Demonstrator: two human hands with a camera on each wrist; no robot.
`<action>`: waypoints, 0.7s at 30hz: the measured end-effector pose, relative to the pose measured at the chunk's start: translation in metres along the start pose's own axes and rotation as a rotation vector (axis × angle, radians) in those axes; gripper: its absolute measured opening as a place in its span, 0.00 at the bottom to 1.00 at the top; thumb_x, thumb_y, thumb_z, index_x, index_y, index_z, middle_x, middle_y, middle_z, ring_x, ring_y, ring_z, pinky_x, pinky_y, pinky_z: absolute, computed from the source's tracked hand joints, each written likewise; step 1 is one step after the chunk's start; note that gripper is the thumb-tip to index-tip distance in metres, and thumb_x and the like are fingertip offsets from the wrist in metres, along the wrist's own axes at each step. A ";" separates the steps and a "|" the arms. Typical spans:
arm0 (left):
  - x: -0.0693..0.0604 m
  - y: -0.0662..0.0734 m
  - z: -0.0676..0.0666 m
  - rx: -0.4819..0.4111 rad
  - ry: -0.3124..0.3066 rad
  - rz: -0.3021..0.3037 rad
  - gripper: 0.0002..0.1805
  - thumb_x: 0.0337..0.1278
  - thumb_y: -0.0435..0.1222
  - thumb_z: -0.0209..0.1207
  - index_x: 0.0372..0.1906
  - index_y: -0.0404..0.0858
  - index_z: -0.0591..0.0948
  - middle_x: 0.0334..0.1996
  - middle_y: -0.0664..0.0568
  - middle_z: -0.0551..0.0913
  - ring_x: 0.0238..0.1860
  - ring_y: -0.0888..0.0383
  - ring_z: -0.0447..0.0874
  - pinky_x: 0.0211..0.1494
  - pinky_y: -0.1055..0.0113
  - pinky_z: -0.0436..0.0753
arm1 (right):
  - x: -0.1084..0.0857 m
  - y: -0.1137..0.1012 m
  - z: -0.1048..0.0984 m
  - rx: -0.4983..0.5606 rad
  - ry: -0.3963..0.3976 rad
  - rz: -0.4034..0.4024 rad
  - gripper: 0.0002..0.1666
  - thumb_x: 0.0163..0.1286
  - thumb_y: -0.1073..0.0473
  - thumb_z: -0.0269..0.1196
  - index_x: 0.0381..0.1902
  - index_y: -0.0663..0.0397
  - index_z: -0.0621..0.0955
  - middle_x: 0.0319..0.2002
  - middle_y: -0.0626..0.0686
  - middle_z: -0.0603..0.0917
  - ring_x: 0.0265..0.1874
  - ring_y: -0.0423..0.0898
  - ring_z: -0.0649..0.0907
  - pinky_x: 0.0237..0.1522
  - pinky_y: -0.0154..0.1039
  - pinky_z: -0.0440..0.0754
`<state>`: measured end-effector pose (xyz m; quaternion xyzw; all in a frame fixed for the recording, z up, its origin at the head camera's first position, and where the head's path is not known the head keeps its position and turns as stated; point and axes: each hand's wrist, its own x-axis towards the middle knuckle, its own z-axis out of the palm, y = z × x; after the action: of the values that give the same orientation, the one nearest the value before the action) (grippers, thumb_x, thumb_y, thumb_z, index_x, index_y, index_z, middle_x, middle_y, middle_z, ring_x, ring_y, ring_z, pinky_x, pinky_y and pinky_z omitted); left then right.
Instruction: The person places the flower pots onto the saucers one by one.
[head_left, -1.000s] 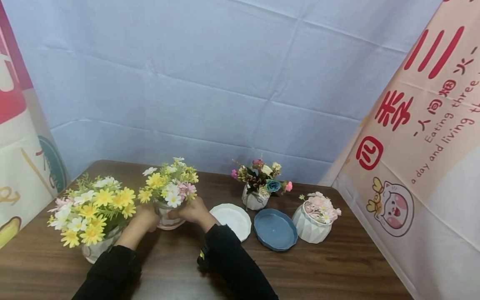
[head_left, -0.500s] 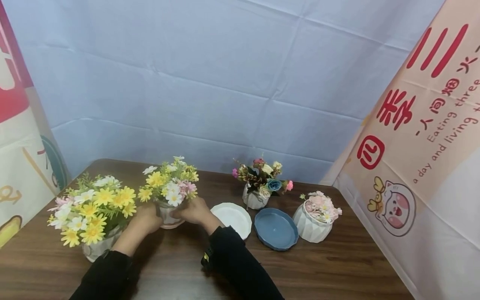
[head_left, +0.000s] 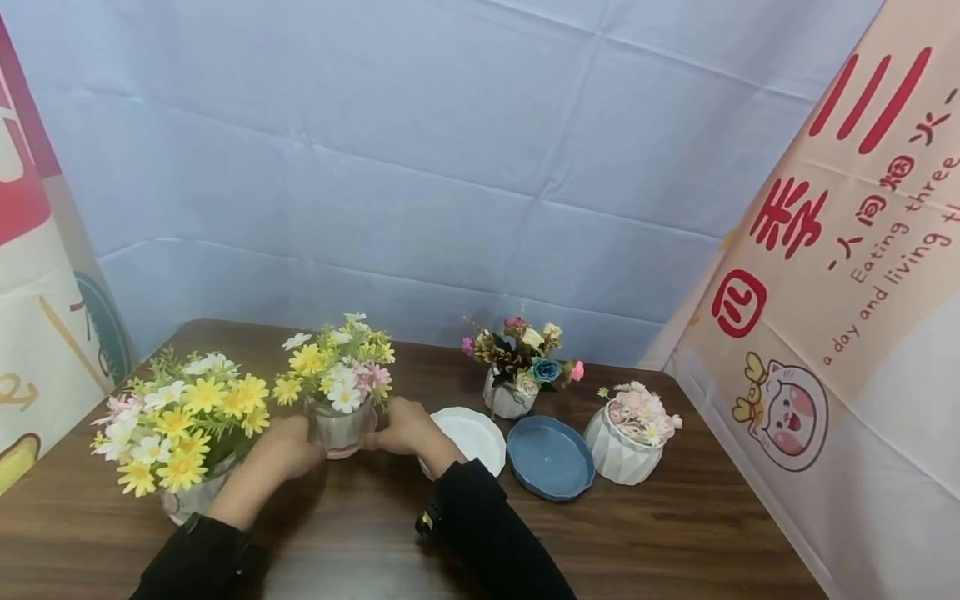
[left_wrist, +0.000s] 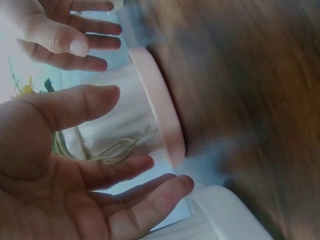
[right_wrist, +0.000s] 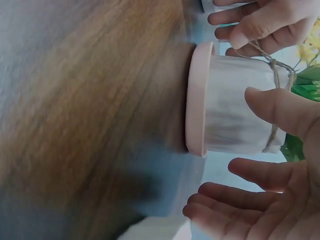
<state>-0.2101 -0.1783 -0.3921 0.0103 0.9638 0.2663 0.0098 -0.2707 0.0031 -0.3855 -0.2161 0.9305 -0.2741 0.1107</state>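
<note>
A white pot [head_left: 339, 427] with yellow, white and pink flowers stands upright on a pink saucer [left_wrist: 159, 107], with twine tied round it. At its left side is my left hand [head_left: 283, 450], fingers spread and relaxed in the left wrist view. My right hand [head_left: 408, 429] is at its right side, and in the right wrist view its thumb and fingers stand apart beside the pot [right_wrist: 235, 107]. Neither hand is curled round the pot; whether a fingertip touches it is hard to tell.
A larger pot of yellow and white flowers [head_left: 187, 417] stands at the left. Right of my hands are a white saucer [head_left: 472, 437], a blue saucer [head_left: 551, 458], a pot with mixed flowers [head_left: 512, 398] and a faceted white pot with pink flowers [head_left: 622, 450].
Both hands have loosened from the pot and drawn apart, the left toward the left and the right toward the right. More of the pot shows between them.
</note>
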 end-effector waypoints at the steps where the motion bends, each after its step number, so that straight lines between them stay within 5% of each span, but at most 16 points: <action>1: -0.001 0.000 0.000 0.006 -0.005 0.000 0.10 0.37 0.32 0.56 0.28 0.28 0.78 0.31 0.34 0.79 0.31 0.42 0.77 0.30 0.52 0.77 | -0.001 0.000 -0.001 -0.019 0.000 0.003 0.28 0.51 0.51 0.72 0.46 0.62 0.79 0.41 0.56 0.81 0.38 0.47 0.79 0.39 0.38 0.77; 3: -0.003 0.002 -0.001 0.024 -0.017 -0.008 0.10 0.35 0.32 0.57 0.27 0.29 0.77 0.32 0.35 0.79 0.34 0.40 0.76 0.32 0.50 0.77 | -0.003 -0.001 -0.004 -0.064 -0.001 0.008 0.33 0.52 0.49 0.71 0.51 0.63 0.77 0.46 0.58 0.80 0.45 0.50 0.78 0.43 0.39 0.77; 9: -0.011 0.011 -0.002 0.073 -0.029 -0.003 0.31 0.38 0.38 0.61 0.50 0.22 0.75 0.38 0.32 0.79 0.41 0.32 0.75 0.36 0.43 0.77 | -0.009 0.002 -0.011 -0.115 0.011 0.013 0.40 0.55 0.48 0.69 0.61 0.61 0.71 0.55 0.58 0.75 0.56 0.54 0.73 0.53 0.44 0.73; 15: -0.015 0.013 -0.005 0.097 -0.096 0.094 0.28 0.42 0.41 0.66 0.46 0.24 0.76 0.41 0.29 0.77 0.43 0.34 0.76 0.43 0.43 0.76 | -0.013 0.009 -0.016 -0.172 0.014 0.052 0.40 0.56 0.47 0.68 0.62 0.60 0.71 0.55 0.58 0.75 0.55 0.55 0.73 0.51 0.45 0.74; 21: -0.019 0.015 -0.004 0.095 -0.192 0.176 0.38 0.45 0.40 0.67 0.57 0.20 0.69 0.61 0.18 0.49 0.54 0.28 0.66 0.53 0.40 0.69 | -0.019 0.015 -0.022 -0.184 0.034 0.105 0.40 0.56 0.46 0.68 0.62 0.60 0.71 0.54 0.59 0.75 0.55 0.56 0.73 0.49 0.49 0.74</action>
<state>-0.1914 -0.1677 -0.3801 0.1207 0.9653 0.2179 0.0781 -0.2659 0.0334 -0.3739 -0.1715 0.9636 -0.1852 0.0888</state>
